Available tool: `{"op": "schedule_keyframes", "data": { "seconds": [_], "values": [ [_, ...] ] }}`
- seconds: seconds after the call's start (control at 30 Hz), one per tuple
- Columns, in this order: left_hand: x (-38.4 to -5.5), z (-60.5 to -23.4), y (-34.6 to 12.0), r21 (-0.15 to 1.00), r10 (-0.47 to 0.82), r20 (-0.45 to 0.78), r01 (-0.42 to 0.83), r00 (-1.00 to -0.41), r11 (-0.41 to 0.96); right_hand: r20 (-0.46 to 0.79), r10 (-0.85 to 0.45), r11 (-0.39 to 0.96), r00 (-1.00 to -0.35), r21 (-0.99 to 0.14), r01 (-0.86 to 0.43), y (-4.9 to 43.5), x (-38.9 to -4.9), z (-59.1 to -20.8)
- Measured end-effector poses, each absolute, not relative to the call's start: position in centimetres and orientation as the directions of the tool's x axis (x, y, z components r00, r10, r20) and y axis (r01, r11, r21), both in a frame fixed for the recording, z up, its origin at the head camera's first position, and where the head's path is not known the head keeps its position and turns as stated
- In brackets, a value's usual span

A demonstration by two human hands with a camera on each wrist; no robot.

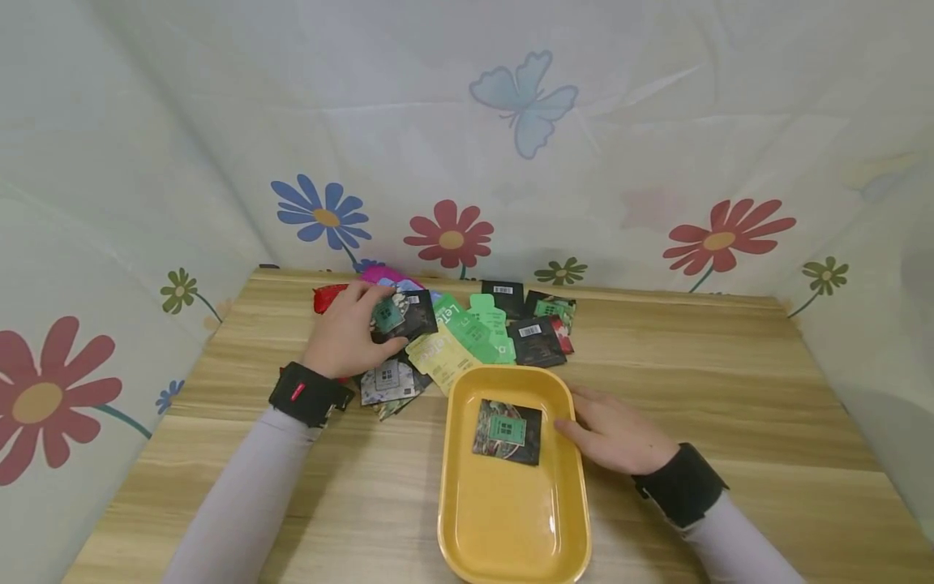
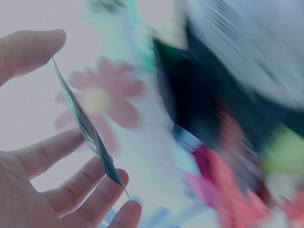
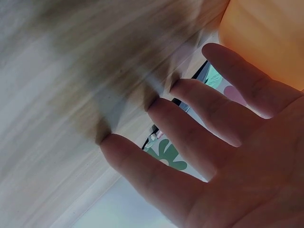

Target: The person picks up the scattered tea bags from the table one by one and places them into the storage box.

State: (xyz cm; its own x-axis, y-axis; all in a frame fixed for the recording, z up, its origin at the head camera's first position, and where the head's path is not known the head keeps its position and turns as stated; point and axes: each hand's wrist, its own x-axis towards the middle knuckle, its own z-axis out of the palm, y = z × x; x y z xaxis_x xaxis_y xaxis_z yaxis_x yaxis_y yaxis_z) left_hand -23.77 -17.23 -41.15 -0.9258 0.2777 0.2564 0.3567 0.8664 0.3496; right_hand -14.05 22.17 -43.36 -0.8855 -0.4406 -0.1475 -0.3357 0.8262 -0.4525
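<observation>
My left hand (image 1: 350,324) holds a small flat black sachet (image 1: 416,316) with a green label above the pile. In the left wrist view the sachet (image 2: 90,133) is edge-on, between the thumb and the fingers. My right hand (image 1: 620,430) lies along the right side of the yellow tray (image 1: 454,495), its thumb at the rim. Extended fingers (image 3: 180,128) touch the wooden table in the right wrist view, close to the tray wall. One black sachet with a green label (image 1: 507,433) lies flat inside the tray.
Behind the tray lies a loose pile: green sachets (image 1: 467,328), a yellow one (image 1: 441,357), a grey-labelled one (image 1: 389,381), a red wrapper (image 1: 328,297) and several black sachets (image 1: 536,341). A flower-printed curtain (image 1: 606,162) borders the wooden table (image 1: 700,357) at the back and sides.
</observation>
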Motion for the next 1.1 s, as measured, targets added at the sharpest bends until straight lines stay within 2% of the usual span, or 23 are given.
{"op": "schedule_keyframes", "data": {
  "seconds": [0.13, 0.27, 0.47, 0.73, 0.8, 0.97, 1.1],
  "values": [
    [-21.4, -39.0, -14.7, 0.373, 0.412, 0.329, 0.517, -0.850, 0.771, -0.138, -0.451, 0.824, -0.882, -0.445, -0.352, 22.2, -14.0, -43.2],
    [-19.0, -37.9, -12.2, 0.362, 0.515, 0.355, 0.623, -0.780, 0.694, -0.137, -0.454, 0.819, -0.880, -0.453, -0.352, 22.2, -14.0, -43.1],
    [-16.2, -37.6, -9.5, 0.343, 0.636, 0.330, 0.716, -0.698, 0.608, -0.150, -0.443, 0.830, -0.884, -0.443, -0.340, 22.1, -14.0, -42.9],
    [-13.6, -37.6, -7.6, 0.339, 0.724, 0.318, 0.786, -0.612, 0.516, -0.161, -0.435, 0.833, -0.886, -0.447, -0.328, 22.0, -14.0, -43.1],
    [-13.1, -37.6, -7.3, 0.332, 0.739, 0.299, 0.791, -0.604, 0.513, -0.159, -0.438, 0.831, -0.885, -0.448, -0.330, 22.0, -14.1, -43.1],
    [-12.5, -37.5, -7.3, 0.322, 0.741, 0.241, 0.772, -0.627, 0.549, -0.137, -0.453, 0.823, -0.881, -0.445, -0.353, 22.1, -14.1, -43.2],
    [-13.5, -37.5, -8.0, 0.280, 0.701, 0.269, 0.750, -0.660, 0.599, -0.118, -0.459, 0.821, -0.880, -0.434, -0.370, 22.1, -14.2, -43.3]
  ]
}}
